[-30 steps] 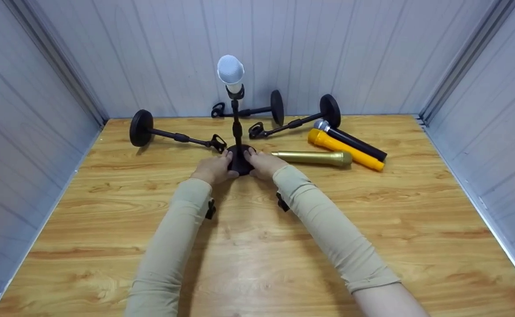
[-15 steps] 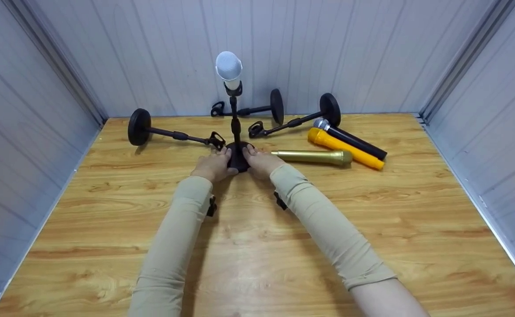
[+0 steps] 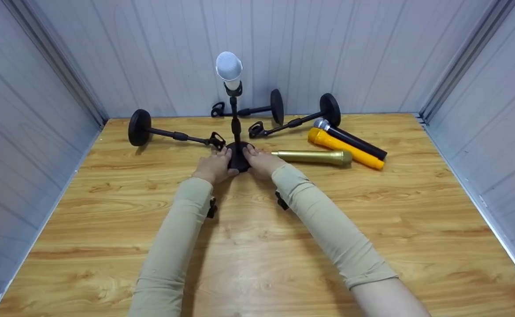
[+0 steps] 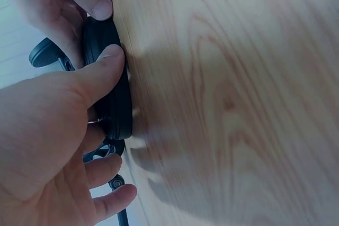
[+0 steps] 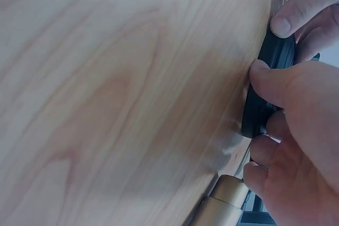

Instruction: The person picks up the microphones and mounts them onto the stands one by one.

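A black microphone stand (image 3: 236, 125) stands upright on its round base, with a white microphone (image 3: 229, 66) held in its top clip. My left hand (image 3: 213, 168) grips the left side of the base, thumb on the near edge, as the left wrist view shows on the base rim (image 4: 123, 112). From the other side my right hand (image 3: 264, 165) pinches the same base, its thumb on the rim (image 5: 254, 112) in the right wrist view. Just right of that hand lies a gold microphone (image 3: 312, 157). The clip of a fallen stand (image 3: 175, 135) reaches close to my left fingers.
Two more black stands lie on their sides at the back, one stand (image 3: 257, 111) by the rear wall and another stand (image 3: 294, 123) before it. A yellow microphone (image 3: 345, 149) and a black microphone (image 3: 354, 143) lie side by side at right. Panel walls enclose the wooden table (image 3: 248, 246).
Over the first half second, the stand with its white microphone shifted slightly away and to the left, both hands staying on its base. Since then nothing has visibly moved.
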Action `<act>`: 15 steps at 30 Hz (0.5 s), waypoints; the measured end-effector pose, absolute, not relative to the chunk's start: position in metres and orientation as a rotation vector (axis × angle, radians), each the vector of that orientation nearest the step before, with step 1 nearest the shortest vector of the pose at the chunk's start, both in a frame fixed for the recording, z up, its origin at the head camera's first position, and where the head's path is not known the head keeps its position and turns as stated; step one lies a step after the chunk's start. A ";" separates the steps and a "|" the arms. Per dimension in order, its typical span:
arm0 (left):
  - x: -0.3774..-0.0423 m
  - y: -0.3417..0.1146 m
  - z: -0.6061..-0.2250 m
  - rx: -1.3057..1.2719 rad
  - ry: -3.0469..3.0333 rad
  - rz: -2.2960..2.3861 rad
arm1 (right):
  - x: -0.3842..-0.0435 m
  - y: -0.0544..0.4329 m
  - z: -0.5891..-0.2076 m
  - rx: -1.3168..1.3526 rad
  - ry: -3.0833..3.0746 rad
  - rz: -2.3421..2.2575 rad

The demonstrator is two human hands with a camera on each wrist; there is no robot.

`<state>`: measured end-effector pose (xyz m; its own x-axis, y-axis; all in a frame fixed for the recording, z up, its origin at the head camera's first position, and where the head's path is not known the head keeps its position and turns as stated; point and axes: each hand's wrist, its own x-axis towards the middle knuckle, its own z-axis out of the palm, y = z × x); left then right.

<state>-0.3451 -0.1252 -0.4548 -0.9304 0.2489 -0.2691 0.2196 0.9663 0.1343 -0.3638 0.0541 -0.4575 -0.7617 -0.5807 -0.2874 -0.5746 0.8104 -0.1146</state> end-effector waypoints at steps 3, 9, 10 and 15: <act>-0.345 -0.124 -0.455 0.347 2.829 0.155 | -0.363 0.056 -0.458 -0.882 2.688 -0.047; -0.345 -0.125 -0.456 0.343 2.817 0.161 | -0.363 0.058 -0.460 -0.913 2.701 -0.057; -0.345 -0.125 -0.456 0.343 2.818 0.163 | -0.363 0.058 -0.461 -0.916 2.705 -0.057; -0.345 -0.126 -0.457 0.345 2.826 0.159 | -0.363 0.058 -0.464 -0.921 2.717 -0.054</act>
<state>-0.3448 -0.1261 -0.4570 -0.9296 0.2511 -0.2700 0.2191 0.9651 0.1431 -0.3634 0.0581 -0.4639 -0.7610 -0.6017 -0.2425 -0.5916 0.7971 -0.1212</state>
